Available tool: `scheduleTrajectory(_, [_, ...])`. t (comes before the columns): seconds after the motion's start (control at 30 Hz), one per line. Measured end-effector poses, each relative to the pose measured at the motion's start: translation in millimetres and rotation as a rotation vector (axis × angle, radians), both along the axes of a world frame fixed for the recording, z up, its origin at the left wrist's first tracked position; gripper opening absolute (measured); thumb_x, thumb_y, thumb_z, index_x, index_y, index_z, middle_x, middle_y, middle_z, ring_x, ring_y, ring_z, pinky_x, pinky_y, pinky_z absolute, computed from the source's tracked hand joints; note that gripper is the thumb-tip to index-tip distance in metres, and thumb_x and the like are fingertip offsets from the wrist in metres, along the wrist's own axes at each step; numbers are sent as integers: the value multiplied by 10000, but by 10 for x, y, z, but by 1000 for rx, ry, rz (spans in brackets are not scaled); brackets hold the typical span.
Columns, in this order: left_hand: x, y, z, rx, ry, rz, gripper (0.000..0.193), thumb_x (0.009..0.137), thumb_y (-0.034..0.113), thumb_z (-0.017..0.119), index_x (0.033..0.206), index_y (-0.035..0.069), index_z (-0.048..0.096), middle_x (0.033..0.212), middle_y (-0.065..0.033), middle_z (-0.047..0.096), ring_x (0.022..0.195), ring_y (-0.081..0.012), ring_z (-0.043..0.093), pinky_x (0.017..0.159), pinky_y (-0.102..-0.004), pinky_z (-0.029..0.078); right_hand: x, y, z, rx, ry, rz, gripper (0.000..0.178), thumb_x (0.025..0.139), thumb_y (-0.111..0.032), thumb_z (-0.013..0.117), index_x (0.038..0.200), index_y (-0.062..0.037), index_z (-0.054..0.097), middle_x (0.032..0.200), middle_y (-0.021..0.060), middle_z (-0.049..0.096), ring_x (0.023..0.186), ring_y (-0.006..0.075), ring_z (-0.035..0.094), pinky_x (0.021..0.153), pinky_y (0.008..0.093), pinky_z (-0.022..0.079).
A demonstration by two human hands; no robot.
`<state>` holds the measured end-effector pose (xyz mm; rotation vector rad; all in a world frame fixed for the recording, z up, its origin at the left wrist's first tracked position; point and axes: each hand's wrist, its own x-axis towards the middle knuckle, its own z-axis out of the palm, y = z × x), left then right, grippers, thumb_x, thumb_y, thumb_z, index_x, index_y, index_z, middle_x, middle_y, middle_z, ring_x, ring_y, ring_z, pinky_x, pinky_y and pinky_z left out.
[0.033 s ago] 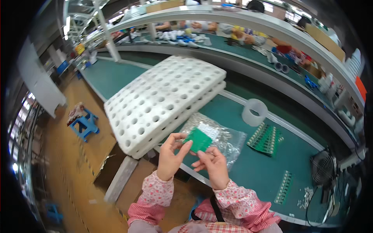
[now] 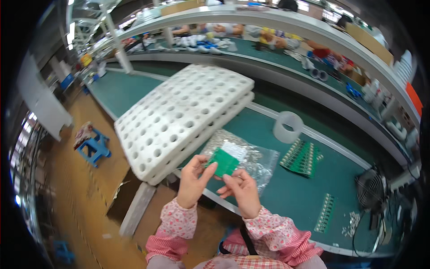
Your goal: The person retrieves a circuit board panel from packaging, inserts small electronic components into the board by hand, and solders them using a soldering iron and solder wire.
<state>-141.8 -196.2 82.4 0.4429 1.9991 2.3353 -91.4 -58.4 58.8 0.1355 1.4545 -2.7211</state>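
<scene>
A green circuit board (image 2: 224,163) is held up between my two hands, above the front part of the bench. My left hand (image 2: 192,183) pinches its left edge between thumb and fingers. At the lower right corner, the thumb and fingers of my right hand (image 2: 243,189) close on the same board. Just behind it lies a clear plastic bag (image 2: 261,167) of small metallic parts, with a white label (image 2: 234,150) on it. Farther right, several green boards with rows of parts (image 2: 299,158) lie together. One narrow populated board strip (image 2: 325,212) sits nearer the front edge.
Two stacked white foam slabs with round holes (image 2: 182,112) stand at left on the green bench. A translucent ring (image 2: 288,127) is behind the boards. Small loose parts (image 2: 352,223) and a black fan (image 2: 371,188) are at right. A blue stool (image 2: 94,149) stands on the floor.
The whole view has shifted slightly, so the bench things appear a little farther left. Both hands keep hold of the board, which is turned slightly.
</scene>
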Motion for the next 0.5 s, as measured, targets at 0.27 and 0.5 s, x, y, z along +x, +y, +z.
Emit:
scheduleTrajectory(0.27, [-40, 204, -102, 58, -242, -283, 200, 895, 46, 590, 1064, -22, 509, 1019, -110, 621, 842, -135, 627, 709, -258, 517, 28, 351, -154, 41, -73, -110, 171, 898, -151, 603, 956, -24, 504, 819, 99, 643, 583, 98, 595, 505, 218, 511])
scheduleTrajectory(0.5, [-62, -445, -39, -1213, 723, 649, 550, 642, 158, 792, 1137, 72, 568, 1130, -108, 568, 1052, -287, 527, 918, -385, 381, -3, 545, -219, 101, -95, -112, 189, 900, -161, 604, 950, -6, 508, 803, 113, 640, 575, 99, 585, 497, 223, 508])
